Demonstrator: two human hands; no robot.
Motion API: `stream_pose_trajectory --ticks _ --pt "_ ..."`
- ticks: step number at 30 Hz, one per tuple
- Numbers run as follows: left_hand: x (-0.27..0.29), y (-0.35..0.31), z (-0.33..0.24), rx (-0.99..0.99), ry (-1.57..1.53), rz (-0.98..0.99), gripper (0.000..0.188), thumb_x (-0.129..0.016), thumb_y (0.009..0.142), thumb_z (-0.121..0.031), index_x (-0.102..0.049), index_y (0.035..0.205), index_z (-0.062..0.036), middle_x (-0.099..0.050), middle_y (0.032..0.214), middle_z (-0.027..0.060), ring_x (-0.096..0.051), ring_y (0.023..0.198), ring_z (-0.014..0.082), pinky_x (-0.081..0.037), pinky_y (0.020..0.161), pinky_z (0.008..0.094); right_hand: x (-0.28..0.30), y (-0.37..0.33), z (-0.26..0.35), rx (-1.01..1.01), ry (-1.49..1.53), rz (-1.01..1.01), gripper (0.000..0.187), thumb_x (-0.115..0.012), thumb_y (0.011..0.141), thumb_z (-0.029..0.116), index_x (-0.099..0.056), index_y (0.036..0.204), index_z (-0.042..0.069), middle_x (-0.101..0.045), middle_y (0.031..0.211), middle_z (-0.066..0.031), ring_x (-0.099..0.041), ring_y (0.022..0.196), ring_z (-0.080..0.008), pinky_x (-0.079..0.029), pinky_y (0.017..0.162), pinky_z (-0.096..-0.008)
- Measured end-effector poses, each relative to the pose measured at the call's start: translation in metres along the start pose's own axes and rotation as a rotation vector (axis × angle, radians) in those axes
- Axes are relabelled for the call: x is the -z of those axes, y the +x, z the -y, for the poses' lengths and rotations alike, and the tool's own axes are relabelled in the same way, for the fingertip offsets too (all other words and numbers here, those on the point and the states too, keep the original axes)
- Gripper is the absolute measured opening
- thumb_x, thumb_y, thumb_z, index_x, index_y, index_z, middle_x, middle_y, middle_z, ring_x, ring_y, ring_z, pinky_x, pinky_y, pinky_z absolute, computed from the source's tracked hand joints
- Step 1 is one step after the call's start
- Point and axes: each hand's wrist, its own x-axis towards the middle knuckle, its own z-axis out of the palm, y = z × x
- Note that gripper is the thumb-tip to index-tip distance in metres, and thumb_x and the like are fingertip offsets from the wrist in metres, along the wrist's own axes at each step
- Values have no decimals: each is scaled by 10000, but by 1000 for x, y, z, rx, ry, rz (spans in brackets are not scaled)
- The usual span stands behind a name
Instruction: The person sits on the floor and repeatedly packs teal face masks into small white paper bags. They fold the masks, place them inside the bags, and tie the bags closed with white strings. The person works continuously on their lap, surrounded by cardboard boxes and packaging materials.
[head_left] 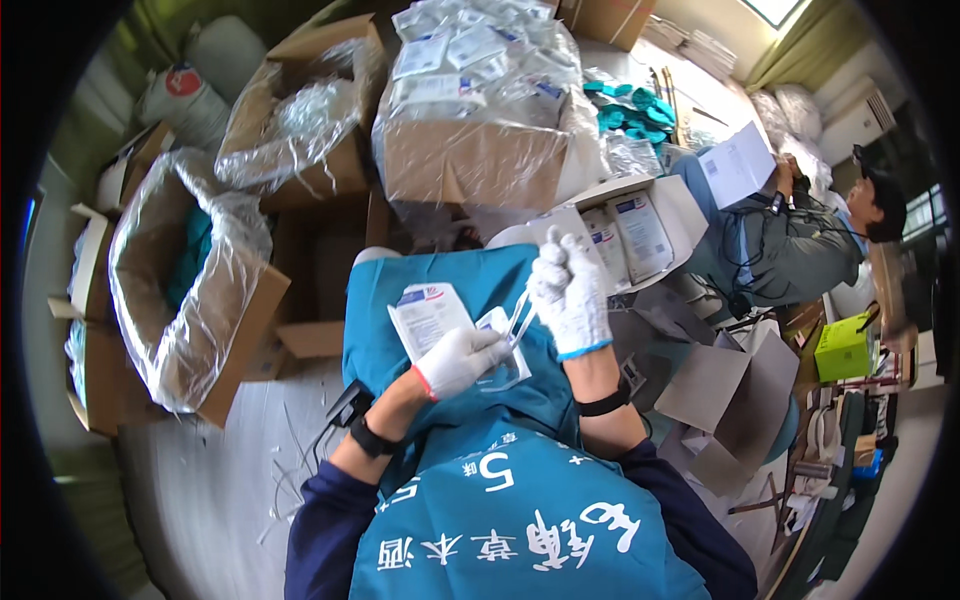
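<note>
Pouch (514,374) lies mid-frame over the apron (382,285), fingers of the left hand (462,362) pinching it; the right hand's (570,292) close on a white loop (520,312). Likely packing or unpacking; next calls for a steady pouch.

The left hand (462,361) and right hand (568,295) wear matt, slightly rough knitted-cloth gloves; the apron (465,425) is matt cloth; the larger packet (430,318) looks like smooth paper, the smaller packet (513,370) partly clear, shiny plastic. The brown box (243,345) is matt cardboard; its liner (150,335) is glossy, crinkled clear plastic; the open carton (685,205) is smooth card; the floor (215,490) has a faint sheen.
</note>
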Motion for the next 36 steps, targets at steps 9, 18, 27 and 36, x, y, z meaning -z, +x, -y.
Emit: stream_pose_trajectory --ticks 9,18,27,36 --pt "22 -37 -37 -66 272 -71 246 -547 1008 -195 -664 946 13 -664 788 146 -626 720 246 -510 720 368 4 -75 -64 135 -958 155 185 -554 1034 171 -656 963 33 -608 725 -6 -585 653 -86 -471 586 -232" --pt "9 -73 -45 141 -80 225 337 -492 1054 -238 -603 821 -22 -487 700 -38 -410 668 69 -374 603 267 -31 -136 -46 -406 -1139 335 395 -611 1012 356 -674 766 53 -524 623 26 -443 531 -88 -316 488 -270" --pt "-15 -76 -40 301 -212 -53 437 -489 1060 -310 -540 700 -67 -484 657 -56 -381 585 49 -315 533 239 -5 -136 -63 -573 -93 -68 364 -495 1047 265 -404 703 191 -303 561 58 -248 465 -74 -226 433 -246" --pt "-12 -96 -39 282 -226 -25 367 -502 1048 -261 -574 754 -52 -479 681 -64 -391 615 38 -329 552 235 -15 -140 -59 -523 173 12 417 -450 1021 192 -344 618 203 -257 540 74 -226 460 -82 -222 448 -263"
